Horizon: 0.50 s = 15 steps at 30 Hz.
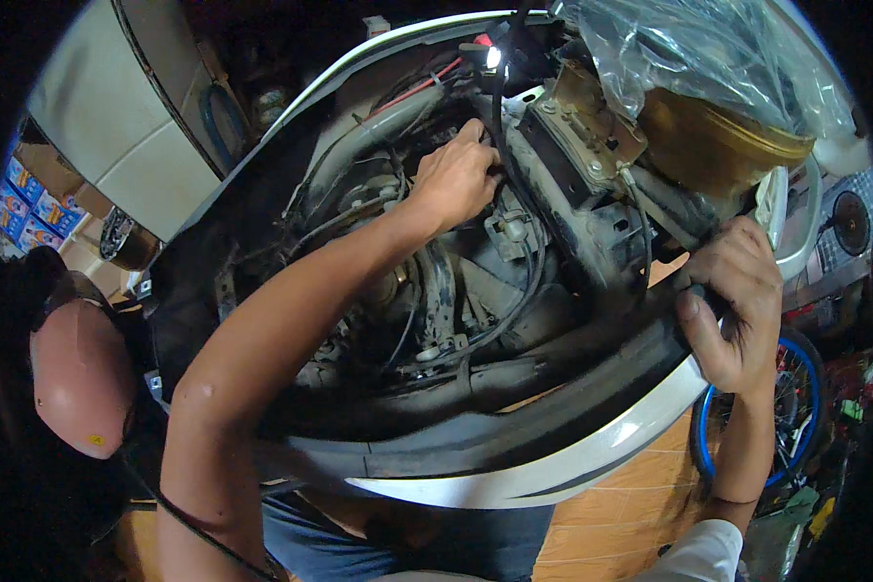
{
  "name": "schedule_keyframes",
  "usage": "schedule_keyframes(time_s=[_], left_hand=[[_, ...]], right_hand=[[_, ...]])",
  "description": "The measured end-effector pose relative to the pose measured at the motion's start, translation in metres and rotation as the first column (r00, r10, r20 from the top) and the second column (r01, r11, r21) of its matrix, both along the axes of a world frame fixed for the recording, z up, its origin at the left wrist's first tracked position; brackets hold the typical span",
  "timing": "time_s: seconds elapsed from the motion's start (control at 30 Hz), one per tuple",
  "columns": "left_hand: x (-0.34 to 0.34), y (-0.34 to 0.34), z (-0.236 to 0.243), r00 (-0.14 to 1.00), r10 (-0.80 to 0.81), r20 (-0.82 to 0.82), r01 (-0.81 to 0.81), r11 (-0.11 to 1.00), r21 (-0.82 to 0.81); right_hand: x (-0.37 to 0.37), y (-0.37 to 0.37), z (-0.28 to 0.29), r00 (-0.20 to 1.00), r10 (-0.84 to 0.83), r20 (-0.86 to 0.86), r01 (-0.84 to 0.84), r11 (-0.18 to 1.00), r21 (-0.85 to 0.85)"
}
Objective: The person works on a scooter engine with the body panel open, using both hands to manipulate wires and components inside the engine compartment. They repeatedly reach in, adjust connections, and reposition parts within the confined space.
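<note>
The opened body of a white-and-black scooter (553, 475) lies across the view, with its dusty frame, hoses and wiring exposed. My left hand (461, 175) reaches deep into it with fingers curled down beside a black cable (498, 116). Its fingertips are hidden, and so is whatever they grip. To the right of that hand sits a grey connector (512, 236) with black wires. My right hand (735, 306) is closed over the right end of the near body panel, thumb toward the inside. A small lit lamp (495, 60) shines at the far side of the opening.
A clear plastic bag (698, 58) lies by a brownish-yellow round container (723, 145) at the far right. A blue-rimmed wheel (795, 407) stands on the right over orange floor tiles (611, 533). On the left are a pink rounded object (82, 378) and a pale cabinet (107, 116).
</note>
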<state>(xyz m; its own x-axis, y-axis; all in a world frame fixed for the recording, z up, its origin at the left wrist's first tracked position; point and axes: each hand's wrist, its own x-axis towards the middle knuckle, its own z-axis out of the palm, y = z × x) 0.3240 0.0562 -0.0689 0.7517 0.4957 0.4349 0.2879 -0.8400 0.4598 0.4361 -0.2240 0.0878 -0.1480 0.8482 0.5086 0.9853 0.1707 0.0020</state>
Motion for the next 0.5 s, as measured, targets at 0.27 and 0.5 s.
schedule_keyframes(time_s=[0.27,0.5], left_hand=[[0.003,-0.003,-0.004,0.996,0.088,-0.034,-0.083,0.989,0.123],[0.011,0.011,-0.015,0.998,0.037,0.047,-0.044,0.986,0.158]], right_hand=[[0.001,-0.005,-0.003,0.995,-0.085,0.058,0.088,0.995,-0.046],[0.014,-0.017,-0.013,0.995,-0.097,0.026,0.099,0.991,-0.088]])
